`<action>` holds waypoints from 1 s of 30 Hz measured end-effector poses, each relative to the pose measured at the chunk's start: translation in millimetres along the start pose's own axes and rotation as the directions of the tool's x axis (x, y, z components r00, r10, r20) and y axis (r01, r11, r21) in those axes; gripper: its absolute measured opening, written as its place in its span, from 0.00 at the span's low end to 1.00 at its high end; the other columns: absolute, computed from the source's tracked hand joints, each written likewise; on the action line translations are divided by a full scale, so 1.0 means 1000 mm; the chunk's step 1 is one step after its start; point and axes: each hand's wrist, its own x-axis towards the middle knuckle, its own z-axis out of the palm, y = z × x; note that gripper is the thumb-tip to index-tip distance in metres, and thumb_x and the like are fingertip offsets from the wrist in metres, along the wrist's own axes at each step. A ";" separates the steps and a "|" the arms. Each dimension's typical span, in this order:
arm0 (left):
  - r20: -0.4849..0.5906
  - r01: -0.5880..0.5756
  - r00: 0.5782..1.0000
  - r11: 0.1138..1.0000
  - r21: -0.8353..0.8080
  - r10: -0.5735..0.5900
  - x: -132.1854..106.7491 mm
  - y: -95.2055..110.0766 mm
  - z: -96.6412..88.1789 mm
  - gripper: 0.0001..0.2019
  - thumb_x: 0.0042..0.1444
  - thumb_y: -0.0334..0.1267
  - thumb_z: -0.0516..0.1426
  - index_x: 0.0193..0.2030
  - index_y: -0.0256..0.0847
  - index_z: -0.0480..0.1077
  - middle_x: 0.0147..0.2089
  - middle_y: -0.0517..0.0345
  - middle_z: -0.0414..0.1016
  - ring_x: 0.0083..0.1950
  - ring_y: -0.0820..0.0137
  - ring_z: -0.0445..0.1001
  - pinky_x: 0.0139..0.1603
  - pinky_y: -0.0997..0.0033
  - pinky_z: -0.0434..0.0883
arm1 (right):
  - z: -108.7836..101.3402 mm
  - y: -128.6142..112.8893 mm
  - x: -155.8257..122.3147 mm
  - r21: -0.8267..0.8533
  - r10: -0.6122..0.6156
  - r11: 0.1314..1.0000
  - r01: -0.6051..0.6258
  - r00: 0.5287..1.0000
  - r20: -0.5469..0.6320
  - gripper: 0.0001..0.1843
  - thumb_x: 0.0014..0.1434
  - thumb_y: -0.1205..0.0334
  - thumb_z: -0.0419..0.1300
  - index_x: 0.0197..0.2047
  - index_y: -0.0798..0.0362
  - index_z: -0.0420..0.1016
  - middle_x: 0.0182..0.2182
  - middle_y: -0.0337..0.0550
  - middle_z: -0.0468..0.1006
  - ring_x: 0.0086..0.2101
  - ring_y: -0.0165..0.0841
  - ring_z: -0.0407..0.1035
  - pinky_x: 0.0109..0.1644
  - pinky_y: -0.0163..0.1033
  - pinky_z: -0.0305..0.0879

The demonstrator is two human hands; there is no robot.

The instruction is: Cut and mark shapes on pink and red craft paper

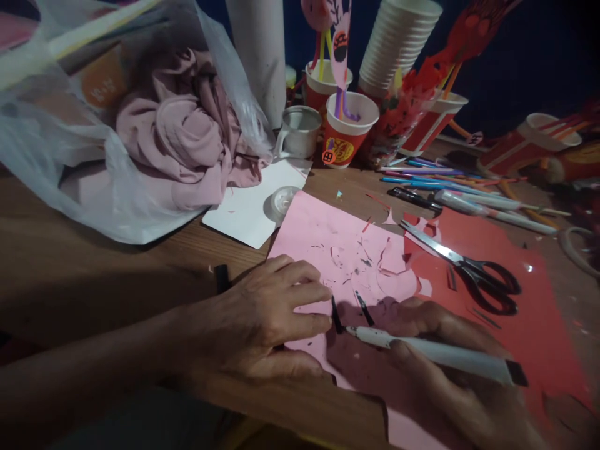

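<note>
My left hand (276, 312) lies flat on the left edge of a pink paper sheet (304, 225), fingers stretched out and slightly apart. In my right hand (445, 375) is a white marker (450, 357), its tip pointing left and down at the sheet. The tip is beside a narrow black strip (336, 315) near my left fingertips; I cannot tell whether it is drawn or cut paper. A second black strip (363, 307) lies to its right. Small paper scraps are scattered over the pink sheet. A black cap (221, 278) rests behind my left wrist.
Black-handled scissors (469, 265) lie on red paper (529, 312) to the right. Several pens (450, 181) are behind. Paper cups (349, 128) and a metal mug (300, 132) stand at the back. A plastic bag (140, 225) with pink cloth (187, 131) occupies the left, near white card (248, 212).
</note>
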 end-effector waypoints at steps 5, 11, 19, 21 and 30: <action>-0.087 -0.022 0.996 0.999 -0.045 0.018 -0.004 -0.006 0.009 0.13 0.55 0.45 0.52 0.40 0.37 0.68 0.48 0.49 0.69 0.47 0.61 0.63 0.43 0.60 0.58 | -0.006 0.000 0.000 0.075 0.168 0.985 -0.155 0.960 -0.225 0.03 0.55 0.63 0.56 0.34 0.45 0.69 0.21 0.34 0.73 0.19 0.27 0.66 0.17 0.31 0.62; -0.159 -0.002 0.987 0.990 -0.138 -0.020 -0.002 -0.004 0.006 0.09 0.56 0.36 0.50 0.40 0.34 0.68 0.47 0.44 0.69 0.46 0.63 0.65 0.41 0.62 0.61 | -0.012 0.009 0.008 0.202 0.174 0.972 -0.123 0.951 -0.255 0.10 0.60 0.63 0.50 0.45 0.44 0.66 0.25 0.38 0.73 0.25 0.30 0.69 0.26 0.36 0.68; -0.246 0.066 0.962 0.976 -0.208 -0.118 0.002 0.000 0.000 0.10 0.55 0.27 0.48 0.40 0.35 0.68 0.40 0.48 0.70 0.41 0.68 0.68 0.39 0.67 0.67 | -0.006 0.019 0.007 0.295 0.065 0.955 0.006 0.972 -0.228 0.10 0.60 0.64 0.49 0.45 0.48 0.67 0.24 0.36 0.70 0.23 0.28 0.66 0.24 0.33 0.64; -0.277 0.081 0.952 0.978 -0.192 -0.133 0.002 0.002 -0.001 0.10 0.55 0.27 0.48 0.40 0.35 0.69 0.39 0.49 0.71 0.41 0.69 0.69 0.39 0.68 0.68 | -0.009 0.019 0.008 0.278 0.055 0.960 0.022 0.963 -0.264 0.09 0.60 0.64 0.50 0.44 0.50 0.66 0.25 0.37 0.71 0.25 0.28 0.67 0.26 0.34 0.65; -0.216 0.179 0.955 0.976 -0.124 -0.202 0.003 0.035 -0.020 0.10 0.57 0.28 0.47 0.37 0.36 0.69 0.34 0.55 0.72 0.36 0.72 0.69 0.36 0.74 0.65 | -0.042 -0.004 -0.002 -0.035 -0.142 0.990 0.137 0.964 -0.227 0.29 0.55 0.58 0.56 0.58 0.49 0.51 0.45 0.49 0.70 0.45 0.38 0.66 0.48 0.49 0.62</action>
